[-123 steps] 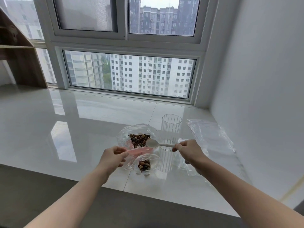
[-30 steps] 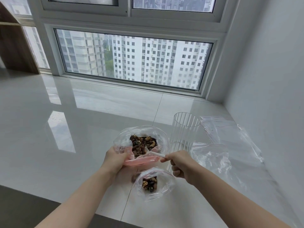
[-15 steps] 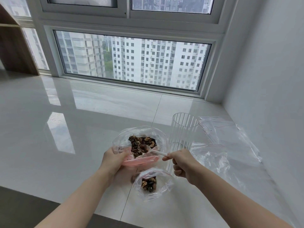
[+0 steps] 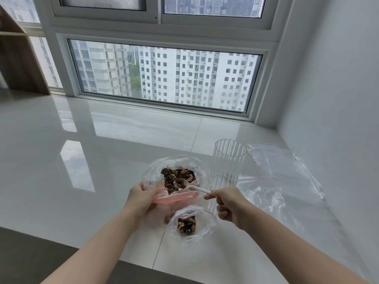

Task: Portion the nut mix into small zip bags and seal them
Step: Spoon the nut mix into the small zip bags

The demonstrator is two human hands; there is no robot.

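Spoon lifted loaded from the nut bag

Beside the ribbed clear plastic cup [image 4: 227, 160], the left hand [image 4: 141, 198] grips the large clear nut-mix bag [image 4: 174, 177]; the right hand [image 4: 229, 203] pinches the white plastic spoon [image 4: 190, 186], its bowl now risen above the mix, the small clear zip bag [image 4: 189, 223] nearer.

No writing, label, brand, number or sign can be read anywhere in the view.
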